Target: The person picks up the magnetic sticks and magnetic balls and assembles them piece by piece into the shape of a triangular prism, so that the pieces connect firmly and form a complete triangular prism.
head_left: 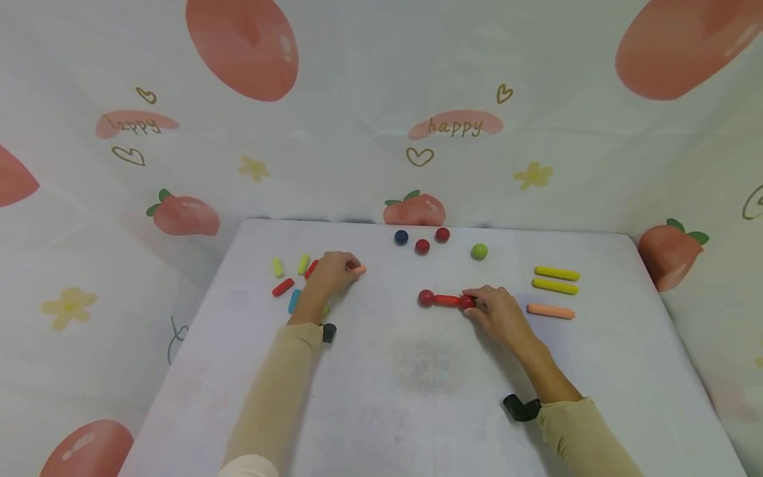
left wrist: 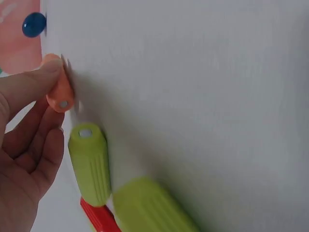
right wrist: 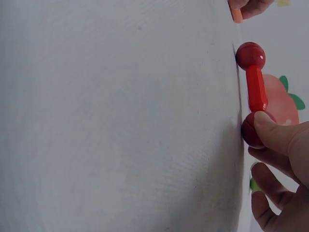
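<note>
The left hand (head_left: 334,273) pinched a short orange rod (left wrist: 62,91) between thumb and fingers, beyond the short lime-green rod (left wrist: 90,166); the right hand (head_left: 502,318) grasped the right-end red ball (head_left: 467,302), touching a short red rod (head_left: 447,300) that reached to a second red ball (head_left: 426,297), all on the white tabletop (head_left: 363,391); the likeliest trouble was a sideways tug or twist of the right thumb, which could part ball from rod; the second red ball, held by no hand, might then roll off; the orange rod could swivel, because only a small pinch held it; a low sweep of the left sleeve (head_left: 271,397) might scatter the short blue rod (head_left: 294,301) beside that forearm.
</note>
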`<action>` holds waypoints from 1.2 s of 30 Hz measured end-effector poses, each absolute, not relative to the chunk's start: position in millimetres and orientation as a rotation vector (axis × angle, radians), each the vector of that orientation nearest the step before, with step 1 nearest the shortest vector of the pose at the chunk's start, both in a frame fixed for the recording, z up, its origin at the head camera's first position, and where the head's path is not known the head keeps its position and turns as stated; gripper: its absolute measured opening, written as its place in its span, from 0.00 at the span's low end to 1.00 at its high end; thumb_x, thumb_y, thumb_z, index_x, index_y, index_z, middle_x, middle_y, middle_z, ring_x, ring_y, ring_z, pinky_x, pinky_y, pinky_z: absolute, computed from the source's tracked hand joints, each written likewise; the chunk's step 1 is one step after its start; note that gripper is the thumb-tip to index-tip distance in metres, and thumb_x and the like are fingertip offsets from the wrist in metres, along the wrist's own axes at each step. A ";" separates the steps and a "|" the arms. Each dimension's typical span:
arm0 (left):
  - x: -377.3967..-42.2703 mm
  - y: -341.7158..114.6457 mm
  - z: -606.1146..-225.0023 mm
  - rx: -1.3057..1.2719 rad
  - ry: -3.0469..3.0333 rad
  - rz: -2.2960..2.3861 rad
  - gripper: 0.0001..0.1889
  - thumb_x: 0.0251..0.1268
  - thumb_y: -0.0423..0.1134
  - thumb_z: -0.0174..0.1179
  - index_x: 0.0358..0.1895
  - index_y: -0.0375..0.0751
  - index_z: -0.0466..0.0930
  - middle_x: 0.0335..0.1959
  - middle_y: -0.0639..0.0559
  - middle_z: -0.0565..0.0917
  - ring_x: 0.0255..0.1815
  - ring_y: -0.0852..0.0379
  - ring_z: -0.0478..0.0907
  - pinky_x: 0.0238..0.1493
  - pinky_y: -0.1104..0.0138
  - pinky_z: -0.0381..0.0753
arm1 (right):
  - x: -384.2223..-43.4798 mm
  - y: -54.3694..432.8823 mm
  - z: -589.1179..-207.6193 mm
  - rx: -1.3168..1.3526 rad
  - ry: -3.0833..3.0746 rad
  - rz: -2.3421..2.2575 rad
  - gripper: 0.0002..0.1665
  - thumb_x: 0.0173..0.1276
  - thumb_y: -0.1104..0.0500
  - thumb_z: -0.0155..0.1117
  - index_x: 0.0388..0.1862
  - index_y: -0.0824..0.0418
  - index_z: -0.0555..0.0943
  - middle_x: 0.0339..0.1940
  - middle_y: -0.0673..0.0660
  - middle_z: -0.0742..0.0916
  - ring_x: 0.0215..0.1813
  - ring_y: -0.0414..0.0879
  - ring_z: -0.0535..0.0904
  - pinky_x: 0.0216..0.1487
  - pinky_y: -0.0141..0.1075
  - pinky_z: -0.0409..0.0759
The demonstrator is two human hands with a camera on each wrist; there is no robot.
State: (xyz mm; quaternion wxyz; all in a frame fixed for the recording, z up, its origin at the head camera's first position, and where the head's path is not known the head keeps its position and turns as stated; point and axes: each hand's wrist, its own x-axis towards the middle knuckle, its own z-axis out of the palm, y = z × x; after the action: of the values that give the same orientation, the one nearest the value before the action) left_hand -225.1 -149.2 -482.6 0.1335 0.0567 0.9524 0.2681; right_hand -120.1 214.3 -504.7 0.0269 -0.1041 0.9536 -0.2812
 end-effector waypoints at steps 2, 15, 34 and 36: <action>-222.3 -143.1 -483.0 0.151 2.764 0.801 0.16 0.71 0.52 0.63 0.52 0.46 0.86 0.45 0.51 0.87 0.49 0.51 0.80 0.58 0.56 0.81 | -120.0 213.9 -505.5 -0.318 2.939 -0.871 0.27 0.65 0.55 0.74 0.63 0.57 0.83 0.49 0.57 0.89 0.44 0.49 0.75 0.44 0.39 0.74; -194.9 -71.6 -487.0 0.139 2.633 1.327 0.16 0.67 0.49 0.67 0.56 0.53 0.87 0.46 0.55 0.90 0.47 0.56 0.85 0.54 0.59 0.83 | -118.3 211.4 -505.1 -0.326 2.954 -0.866 0.26 0.65 0.56 0.74 0.63 0.57 0.83 0.48 0.56 0.90 0.44 0.49 0.76 0.44 0.39 0.74; -199.7 -31.0 -500.3 0.184 2.503 1.397 0.15 0.63 0.43 0.70 0.52 0.44 0.85 0.45 0.49 0.90 0.47 0.56 0.87 0.54 0.60 0.85 | -120.9 202.2 -504.0 -0.319 2.941 -0.857 0.27 0.65 0.54 0.74 0.63 0.55 0.83 0.49 0.54 0.90 0.46 0.50 0.76 0.47 0.42 0.74; -199.0 -28.8 -499.8 0.191 2.507 1.375 0.17 0.63 0.43 0.71 0.53 0.43 0.85 0.46 0.49 0.90 0.48 0.55 0.87 0.54 0.60 0.85 | -120.6 202.1 -504.1 -0.309 2.941 -0.856 0.27 0.65 0.54 0.74 0.63 0.54 0.83 0.49 0.54 0.90 0.46 0.50 0.76 0.47 0.41 0.74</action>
State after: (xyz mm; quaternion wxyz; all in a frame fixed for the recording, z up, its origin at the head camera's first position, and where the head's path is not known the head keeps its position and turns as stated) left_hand -199.0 -28.8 -499.8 0.1375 0.0662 0.8665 0.4754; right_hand -120.6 202.1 -504.1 0.0314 -0.1002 0.9549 -0.2778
